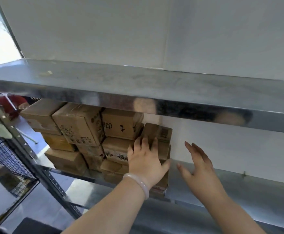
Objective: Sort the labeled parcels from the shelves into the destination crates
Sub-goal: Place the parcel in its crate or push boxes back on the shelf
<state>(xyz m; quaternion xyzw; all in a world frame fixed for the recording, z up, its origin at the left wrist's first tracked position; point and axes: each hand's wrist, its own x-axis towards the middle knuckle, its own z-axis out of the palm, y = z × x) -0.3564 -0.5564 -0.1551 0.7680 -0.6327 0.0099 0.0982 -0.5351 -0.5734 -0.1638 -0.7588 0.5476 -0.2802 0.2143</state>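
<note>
While your left hand (144,159) lies flat, fingers spread, on the end parcel (162,133), your right hand (200,169) hovers spread and empty, apart from it. The parcel sits just beyond your left fingertips, on the stack's right end on the shelf (239,183). Its exposed side faces your right hand. Long axis: cannot tell.

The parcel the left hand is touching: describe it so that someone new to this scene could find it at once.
Below the upper steel shelf, brown cardboard parcels are stacked against a white wall. The touched parcel tops the stack's right-hand end, next to bare wall. It is narrower than its neighbours, carries a barcode label, and alone has the fingers of the left hand on it.
</note>
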